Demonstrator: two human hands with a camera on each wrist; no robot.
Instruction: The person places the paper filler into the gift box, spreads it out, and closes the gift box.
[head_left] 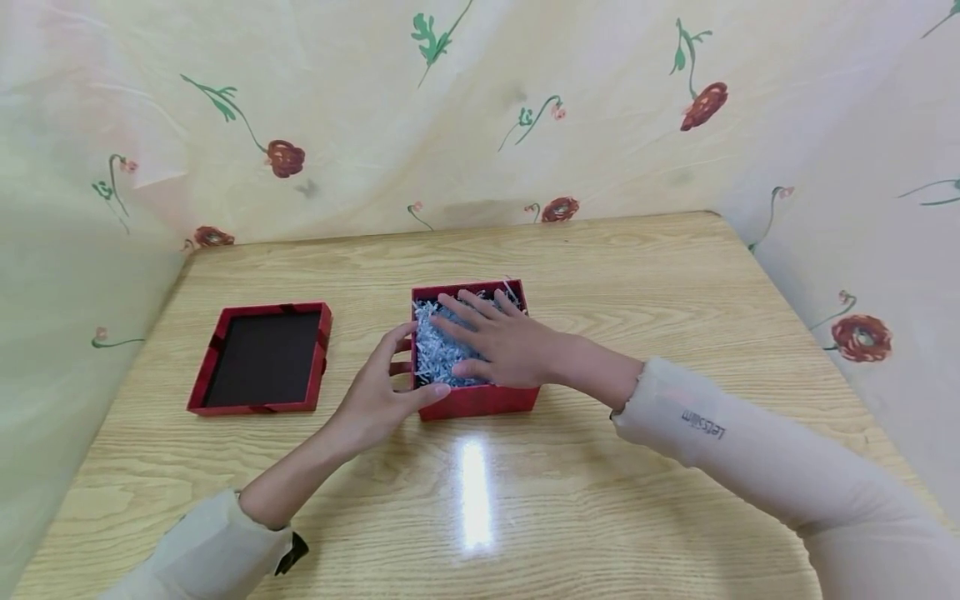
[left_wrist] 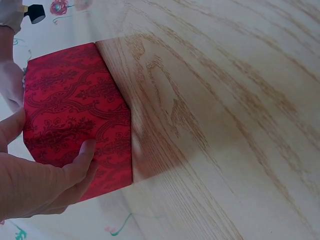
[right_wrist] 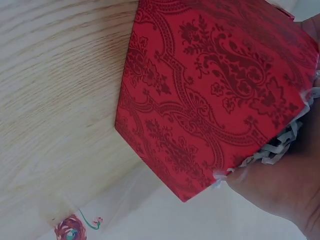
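Both hands meet the red box point(head_left: 480, 398): left hand point(head_left: 382, 396) gripping its corner, right hand point(head_left: 502, 342) flat inside.

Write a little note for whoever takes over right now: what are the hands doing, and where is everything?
Left hand: grips the near left corner of the red box.
Right hand: lies flat, fingers spread, on the shredded paper in the box.
Lid: off, upside down on the table, left of the box.
Done: box open, paper inside.
Left: probably the lid goes back on.

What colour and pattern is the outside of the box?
The box is red with a darker red swirly floral pattern, clearest in the right wrist view.
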